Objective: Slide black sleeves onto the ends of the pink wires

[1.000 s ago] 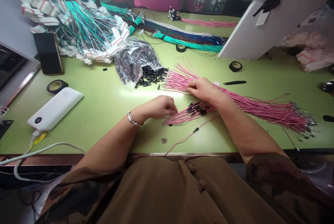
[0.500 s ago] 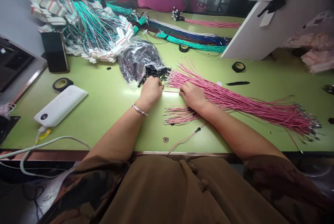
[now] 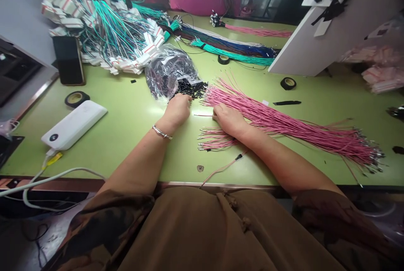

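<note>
My right hand (image 3: 229, 118) is closed on a single pink wire (image 3: 204, 115), whose tip sticks out to the left over the table. At the near edge of a pile of small black connector housings (image 3: 192, 89), my left hand (image 3: 177, 112) has its fingers curled together; what they pinch, if anything, is hidden. A thick bundle of pink wires (image 3: 284, 124) runs to the right behind my right hand. Below that hand lies a smaller group of pink wires (image 3: 214, 138) with metal ends. Closer to me is a pink wire with a black connector (image 3: 239, 157).
A clear plastic bag (image 3: 170, 69) of dark parts sits behind my left hand. To the left are a white power bank (image 3: 75, 124), a black tape roll (image 3: 76, 99) and a phone (image 3: 68, 60). Rightward lie another tape roll (image 3: 288, 83) and a black knife (image 3: 286, 103).
My left hand has moved away from the wire's tip, slightly left, to the black housings. My right hand has shifted a little left and toward me with the wire.
</note>
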Available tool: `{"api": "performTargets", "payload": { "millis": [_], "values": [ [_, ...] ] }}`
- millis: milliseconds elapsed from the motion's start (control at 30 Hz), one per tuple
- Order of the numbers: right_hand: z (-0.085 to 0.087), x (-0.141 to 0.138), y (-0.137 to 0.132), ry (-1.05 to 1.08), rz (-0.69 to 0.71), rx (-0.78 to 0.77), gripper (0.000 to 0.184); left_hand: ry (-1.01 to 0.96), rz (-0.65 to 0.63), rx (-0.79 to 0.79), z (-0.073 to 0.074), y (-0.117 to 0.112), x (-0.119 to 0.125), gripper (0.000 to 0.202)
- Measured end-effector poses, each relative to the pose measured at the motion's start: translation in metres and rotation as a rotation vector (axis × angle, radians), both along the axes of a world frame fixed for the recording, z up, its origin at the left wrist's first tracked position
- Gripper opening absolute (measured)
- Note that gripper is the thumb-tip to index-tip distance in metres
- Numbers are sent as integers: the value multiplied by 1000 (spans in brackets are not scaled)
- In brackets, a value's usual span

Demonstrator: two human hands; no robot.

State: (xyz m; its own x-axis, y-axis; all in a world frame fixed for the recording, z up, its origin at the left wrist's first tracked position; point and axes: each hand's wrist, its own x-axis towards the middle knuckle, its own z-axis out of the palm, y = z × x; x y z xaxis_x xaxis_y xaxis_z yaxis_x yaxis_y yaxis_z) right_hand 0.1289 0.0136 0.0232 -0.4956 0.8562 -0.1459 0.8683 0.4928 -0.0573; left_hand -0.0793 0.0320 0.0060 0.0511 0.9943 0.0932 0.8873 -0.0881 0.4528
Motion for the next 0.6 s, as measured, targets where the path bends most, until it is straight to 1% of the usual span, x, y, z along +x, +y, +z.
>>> {"api": "performTargets", "payload": {
  "millis": [67, 133, 200, 267, 333, 400, 467, 533, 600],
  "values": [
    [-3, 0, 1, 35, -12, -18, 24, -190, 42, 11, 4, -1, 2, 21],
    [-7, 3, 3, 88, -49, -18, 22, -487, 93, -12, 9, -4, 5, 14],
    [-10, 8, 5, 183, -106, -8, 19, -831, 149, -113, 12, -8, 9, 6],
    [-13, 15, 8, 317, -153, -12, 15, -1135, 206, -251, 13, -11, 14, 5],
    [-16, 20, 11, 454, -173, -26, 13, -1341, 259, -348, 12, -12, 17, 8],
    [-20, 23, 13, 577, -174, -30, 13, -1450, 291, -384, 10, -11, 18, 8],
    [-23, 23, 13, 666, -157, -21, 13, -1498, 291, -401, 9, -10, 19, 8],
    [-24, 23, 12, 690, -135, -14, 12, -1522, 272, -413, 8, -10, 18, 8],
    [-24, 22, 11, 658, -113, -8, 15, -1532, 261, -423, 7, -10, 18, 8]
  ]
}}
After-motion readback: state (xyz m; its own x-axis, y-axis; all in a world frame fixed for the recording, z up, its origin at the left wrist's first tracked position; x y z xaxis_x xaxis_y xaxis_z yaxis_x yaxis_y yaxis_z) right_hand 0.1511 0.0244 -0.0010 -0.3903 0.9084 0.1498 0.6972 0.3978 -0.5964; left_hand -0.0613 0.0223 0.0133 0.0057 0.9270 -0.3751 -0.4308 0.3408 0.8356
